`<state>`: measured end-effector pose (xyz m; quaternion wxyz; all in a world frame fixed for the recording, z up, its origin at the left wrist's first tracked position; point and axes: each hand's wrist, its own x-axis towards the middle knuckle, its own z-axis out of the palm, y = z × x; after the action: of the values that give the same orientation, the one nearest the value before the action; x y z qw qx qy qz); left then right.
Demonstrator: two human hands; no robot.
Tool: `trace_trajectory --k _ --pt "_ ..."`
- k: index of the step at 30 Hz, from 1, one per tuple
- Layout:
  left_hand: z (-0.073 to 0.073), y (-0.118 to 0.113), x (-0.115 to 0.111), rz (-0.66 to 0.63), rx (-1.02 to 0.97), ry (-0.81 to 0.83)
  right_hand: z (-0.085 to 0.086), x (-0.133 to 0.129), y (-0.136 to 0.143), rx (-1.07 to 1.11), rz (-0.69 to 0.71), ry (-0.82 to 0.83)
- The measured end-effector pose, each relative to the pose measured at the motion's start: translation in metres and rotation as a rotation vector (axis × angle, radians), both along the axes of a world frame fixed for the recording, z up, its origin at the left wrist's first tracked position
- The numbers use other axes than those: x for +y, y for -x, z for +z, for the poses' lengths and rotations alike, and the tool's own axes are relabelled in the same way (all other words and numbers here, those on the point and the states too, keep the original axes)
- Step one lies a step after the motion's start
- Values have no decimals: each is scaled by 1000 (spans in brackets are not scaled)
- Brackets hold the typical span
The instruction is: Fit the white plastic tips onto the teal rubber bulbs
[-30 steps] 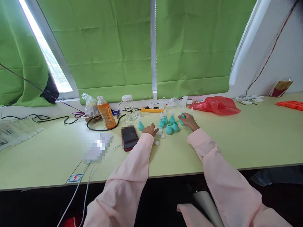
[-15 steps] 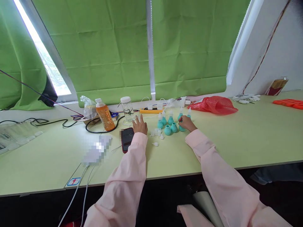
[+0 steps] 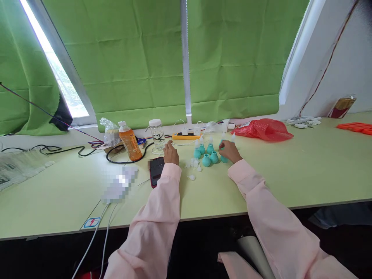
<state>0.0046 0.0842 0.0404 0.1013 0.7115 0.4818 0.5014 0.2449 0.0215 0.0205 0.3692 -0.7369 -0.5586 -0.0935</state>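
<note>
My left hand (image 3: 171, 153) hovers or rests by the right edge of a dark phone (image 3: 156, 169), its fingers drawn together; anything in them is too small to tell. My right hand (image 3: 230, 151) is pinched over a teal bulb (image 3: 223, 158) at the right of a group, partly covering it. Several teal bulbs stand there, some with clear pointed tips, such as one at the back (image 3: 210, 148). Two in front, an open-topped one (image 3: 206, 160) and its neighbour (image 3: 214, 157), have no tips. Loose translucent tips (image 3: 192, 177) lie between my hands.
Behind are an orange drink bottle (image 3: 130, 141), a clear jar (image 3: 157, 135) and a yellow power strip (image 3: 186, 136). Red bubble wrap (image 3: 266, 130) lies at the back right. A blurred pale object (image 3: 120, 184) with white cables lies left on the table (image 3: 305, 170).
My left hand's spread fingers have drawn together. My right hand stays at the same teal bulb, with only a slight shift of its fingers.
</note>
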Motion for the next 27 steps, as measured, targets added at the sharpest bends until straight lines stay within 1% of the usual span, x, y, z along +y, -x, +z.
trace_trajectory --k 2,4,6,8,9,11,13,16,18,20,22,24,27 --pt "2 0 -3 -63 -117 -26 7 -4 10 -30 -3 -165" --pt "4 -1 -7 -137 -241 -39 14 -9 26 -65 33 -303" --pt "5 -3 -10 -217 -366 -28 18 -15 46 -109 117 -381" --pt "5 -5 -10 -313 -473 14 19 -20 66 -172 239 -420" --pt "5 -6 -10 -369 -514 46 18 -21 75 -215 313 -435" --pt "3 -7 -9 -488 -562 126 16 -22 88 -273 388 -408" --pt "2 -7 -7 -588 -575 208 12 -21 94 -288 393 -337" --pt "0 -7 -5 -678 -540 313 5 -17 92 -278 383 -250" --pt "-1 -7 -4 -700 -481 367 3 -15 89 -275 382 -215" --pt "-2 -8 -3 -682 -409 395 1 -15 86 -274 369 -175" --pt "-5 -9 -1 -621 -332 389 1 -15 85 -276 344 -136" --pt "-8 -9 1 -533 -243 361 2 -16 85 -281 312 -101" --pt "-14 -8 3 -429 -66 331 4 -18 86 -277 254 -69"
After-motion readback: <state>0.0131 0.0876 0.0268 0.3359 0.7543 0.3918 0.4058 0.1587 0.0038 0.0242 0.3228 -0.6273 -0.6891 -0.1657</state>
